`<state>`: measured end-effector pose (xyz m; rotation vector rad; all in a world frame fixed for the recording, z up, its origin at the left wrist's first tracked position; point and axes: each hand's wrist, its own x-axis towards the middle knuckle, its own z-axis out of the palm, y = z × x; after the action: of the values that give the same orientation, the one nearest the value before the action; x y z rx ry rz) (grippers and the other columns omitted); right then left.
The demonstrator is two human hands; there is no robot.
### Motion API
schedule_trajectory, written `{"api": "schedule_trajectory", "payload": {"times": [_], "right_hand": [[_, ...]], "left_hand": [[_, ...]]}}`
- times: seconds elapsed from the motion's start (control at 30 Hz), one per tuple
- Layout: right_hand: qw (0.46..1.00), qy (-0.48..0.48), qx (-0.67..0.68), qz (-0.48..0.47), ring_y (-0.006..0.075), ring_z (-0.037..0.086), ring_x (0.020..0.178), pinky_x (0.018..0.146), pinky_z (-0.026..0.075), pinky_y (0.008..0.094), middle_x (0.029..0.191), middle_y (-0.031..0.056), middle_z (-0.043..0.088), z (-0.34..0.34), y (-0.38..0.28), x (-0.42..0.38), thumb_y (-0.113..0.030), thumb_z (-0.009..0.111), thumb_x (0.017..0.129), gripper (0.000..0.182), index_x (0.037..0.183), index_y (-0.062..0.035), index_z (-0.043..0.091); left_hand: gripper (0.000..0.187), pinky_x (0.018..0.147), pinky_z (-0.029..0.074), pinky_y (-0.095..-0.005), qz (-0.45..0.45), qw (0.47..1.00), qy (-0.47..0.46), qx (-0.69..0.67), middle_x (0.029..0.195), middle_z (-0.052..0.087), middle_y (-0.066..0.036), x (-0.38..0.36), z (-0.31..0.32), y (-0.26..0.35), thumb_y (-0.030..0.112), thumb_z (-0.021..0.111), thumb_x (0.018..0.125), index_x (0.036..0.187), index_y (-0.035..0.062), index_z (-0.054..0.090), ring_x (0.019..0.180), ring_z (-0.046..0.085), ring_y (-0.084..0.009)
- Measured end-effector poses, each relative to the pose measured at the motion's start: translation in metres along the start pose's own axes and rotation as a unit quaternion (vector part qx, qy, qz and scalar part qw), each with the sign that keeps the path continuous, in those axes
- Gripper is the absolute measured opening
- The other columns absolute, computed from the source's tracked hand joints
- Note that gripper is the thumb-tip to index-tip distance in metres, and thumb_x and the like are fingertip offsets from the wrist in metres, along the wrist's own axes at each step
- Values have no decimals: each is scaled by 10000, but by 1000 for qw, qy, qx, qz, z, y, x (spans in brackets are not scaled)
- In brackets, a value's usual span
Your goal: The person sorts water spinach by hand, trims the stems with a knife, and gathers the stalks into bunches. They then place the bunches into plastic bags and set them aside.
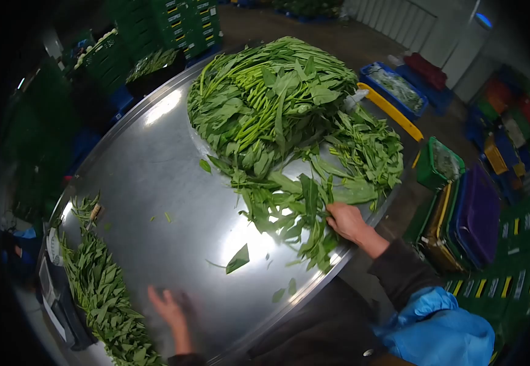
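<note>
A large bundle of leafy green stems (265, 100) lies at the far side of the metal table (149, 165). Looser greens (368, 149) spread to its right, and more trail down toward the near edge. My right hand (347, 222) is closed around some leafy stems (310, 210) at the table's right side. My left hand (170, 311), slightly blurred, hovers over the near left part of the table with fingers apart and nothing in them. Left of it runs a long row of greens (103, 287). A single cut leaf (238, 259) lies between my hands.
Green crates (185, 27) are stacked beyond the table. At the right are a blue tray (396, 91), a green basket (441, 161), a yellow bar (390, 110) and upright purple crates (478, 216). A dark device (60, 305) stands at the left edge.
</note>
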<state>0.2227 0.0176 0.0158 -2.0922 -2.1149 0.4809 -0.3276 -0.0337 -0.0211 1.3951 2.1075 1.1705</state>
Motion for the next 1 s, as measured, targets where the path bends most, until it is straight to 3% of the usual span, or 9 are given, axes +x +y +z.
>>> {"api": "schedule_trajectory", "payload": {"times": [0.1, 0.27, 0.4, 0.5, 0.57, 0.6, 0.73, 0.8, 1.0], "right_hand": [[997, -34, 55, -52, 374, 591, 920, 772, 486, 464, 1011, 164, 589, -28, 29, 0, -273, 687, 768, 352, 1006, -38, 577], [991, -50, 71, -106, 367, 614, 885, 723, 504, 463, 941, 193, 578, 12, 34, 6, -203, 659, 738, 329, 983, -24, 533], [988, -68, 124, -57, 385, 613, 822, 734, 503, 471, 945, 233, 597, -11, 52, 11, -136, 586, 770, 279, 1010, -2, 536], [958, 45, 284, 6, 308, 635, 722, 612, 520, 411, 900, 205, 620, -21, 79, 6, -137, 552, 810, 347, 1121, 12, 517], [784, -9, 588, 198, 195, 613, 618, 503, 493, 317, 849, 142, 620, -42, 70, -5, -138, 527, 861, 420, 1246, 10, 450], [705, 3, 684, 187, 121, 569, 574, 472, 460, 246, 835, 93, 609, -29, 59, -5, -153, 514, 900, 430, 1286, 0, 404], [680, -84, 705, 185, 212, 622, 626, 534, 504, 314, 887, 128, 642, -9, 11, -3, -232, 546, 921, 438, 1297, -41, 428], [911, -85, 404, 16, 330, 643, 740, 677, 526, 403, 947, 182, 654, 13, 10, 2, -289, 596, 887, 450, 1263, -64, 493], [977, -47, 62, -198, 353, 611, 926, 776, 504, 466, 981, 180, 605, -75, -3, 54, -229, 631, 810, 340, 1097, -55, 577]], "left_hand": [[566, 1120, 238, -436, 92, 985, -49, 141, 1426, 367, -253, -19, 109, 51, 196, 539, 907, 1385, -45, 355, 1308, 359, -401], [610, 1131, 225, -422, 109, 989, -102, -26, 1455, 341, -248, 13, 265, 137, 216, 559, 894, 1394, -60, 344, 1352, 315, -381], [624, 1154, 183, -406, 124, 974, -177, -66, 1487, 308, -229, 2, 326, 209, 239, 565, 897, 1410, -39, 344, 1385, 275, -370], [614, 1151, 194, -405, 144, 943, -288, -79, 1493, 299, -227, -47, 351, 232, 294, 562, 887, 1392, -4, 383, 1398, 255, -346], [511, 1135, 234, -403, 218, 890, -388, -98, 1455, 368, -229, -81, 342, 265, 257, 571, 884, 1322, 9, 479, 1370, 319, -338], [436, 1115, 273, -396, 162, 879, -420, -160, 1406, 429, -225, -89, 335, 273, 203, 579, 874, 1262, 10, 534, 1338, 373, -326], [209, 901, 479, -299, 7, 927, -260, -270, 1027, 678, -124, -89, 306, 242, -46, 558, 820, 993, -18, 671, 974, 634, -194], [174, 816, 517, -284, -61, 935, -143, -319, 884, 677, -87, -75, 271, 220, -77, 552, 793, 914, -36, 670, 841, 647, -180], [184, 671, 516, -283, -163, 934, -139, -285, 884, 678, -122, -48, 169, 188, -74, 516, 792, 937, -33, 621, 769, 668, -187]]}}
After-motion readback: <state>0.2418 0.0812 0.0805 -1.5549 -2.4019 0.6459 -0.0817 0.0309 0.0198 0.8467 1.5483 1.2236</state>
